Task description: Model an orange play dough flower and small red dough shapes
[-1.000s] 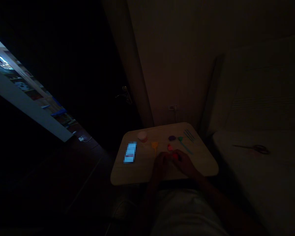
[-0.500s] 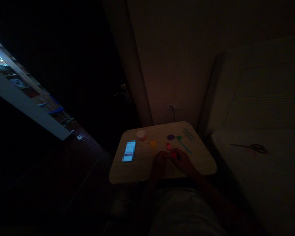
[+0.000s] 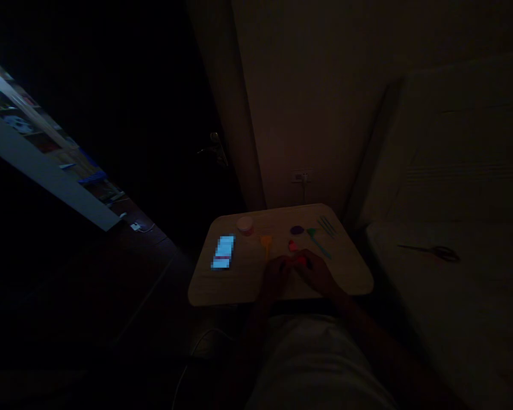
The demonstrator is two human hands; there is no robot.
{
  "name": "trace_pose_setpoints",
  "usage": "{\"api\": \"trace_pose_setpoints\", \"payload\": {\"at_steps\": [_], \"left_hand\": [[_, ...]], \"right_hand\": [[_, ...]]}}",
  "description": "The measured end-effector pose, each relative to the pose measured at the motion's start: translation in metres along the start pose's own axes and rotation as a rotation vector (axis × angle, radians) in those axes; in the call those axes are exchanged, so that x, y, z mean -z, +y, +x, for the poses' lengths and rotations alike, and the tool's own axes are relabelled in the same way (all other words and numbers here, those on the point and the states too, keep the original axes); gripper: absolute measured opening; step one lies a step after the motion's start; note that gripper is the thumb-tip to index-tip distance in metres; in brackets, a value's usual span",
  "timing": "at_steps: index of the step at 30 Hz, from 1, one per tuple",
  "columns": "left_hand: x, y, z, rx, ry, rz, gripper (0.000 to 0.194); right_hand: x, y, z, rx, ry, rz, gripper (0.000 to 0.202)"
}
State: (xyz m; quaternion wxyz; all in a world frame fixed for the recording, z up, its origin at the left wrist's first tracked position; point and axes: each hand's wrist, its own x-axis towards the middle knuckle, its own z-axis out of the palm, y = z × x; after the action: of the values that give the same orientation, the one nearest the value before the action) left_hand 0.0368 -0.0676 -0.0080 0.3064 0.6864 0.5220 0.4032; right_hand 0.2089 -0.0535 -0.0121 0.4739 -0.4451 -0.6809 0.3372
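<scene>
Over the front part of a small wooden table, my left hand and my right hand are close together, both closed on soft-looking red material. Just beyond them lies a small red-pink piece. An orange tool is to the left of that piece, its handle reaching toward my left hand. Behind the hands are a purple lump and a green tool with a wider head. Thin green sticks lie at the back right. The dim light hides finger details.
A lit phone-like screen and a round pale tub are on the table's left side. Scissors rest on a pale surface at the right. A wall socket is behind the table, and a cable runs along the floor.
The whole scene has shifted slightly upward in view. Both hands remain together at the red material, with slightly changed finger positions.
</scene>
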Motion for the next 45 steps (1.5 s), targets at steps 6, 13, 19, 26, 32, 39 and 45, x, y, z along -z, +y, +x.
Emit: {"api": "trace_pose_setpoints", "payload": {"at_steps": [6, 13, 19, 26, 32, 39, 45], "left_hand": [[0.000, 0.002, 0.001, -0.009, -0.022, 0.020, 0.028], [-0.002, -0.002, 0.002, -0.080, 0.042, -0.006, 0.020], [-0.005, -0.008, 0.004, -0.102, 0.076, -0.001, 0.020], [-0.006, -0.010, 0.004, -0.120, 0.064, 0.020, 0.017], [-0.004, -0.003, 0.002, -0.013, 0.017, 0.020, 0.029], [-0.002, -0.006, 0.002, -0.068, 0.068, -0.059, 0.023], [-0.002, -0.004, 0.002, -0.021, 0.064, -0.107, 0.028]], "right_hand": [[0.000, 0.001, 0.000, 0.013, -0.007, -0.017, 0.014], [0.002, -0.001, -0.001, -0.005, 0.001, -0.025, 0.020], [0.002, 0.000, -0.001, 0.010, 0.006, -0.022, 0.019], [0.002, -0.003, -0.001, 0.001, 0.020, -0.008, 0.021], [0.003, -0.002, -0.001, -0.019, 0.031, 0.022, 0.021], [0.002, 0.003, -0.001, -0.024, 0.044, 0.054, 0.020], [0.001, 0.004, 0.000, -0.030, 0.038, 0.040, 0.020]]}}
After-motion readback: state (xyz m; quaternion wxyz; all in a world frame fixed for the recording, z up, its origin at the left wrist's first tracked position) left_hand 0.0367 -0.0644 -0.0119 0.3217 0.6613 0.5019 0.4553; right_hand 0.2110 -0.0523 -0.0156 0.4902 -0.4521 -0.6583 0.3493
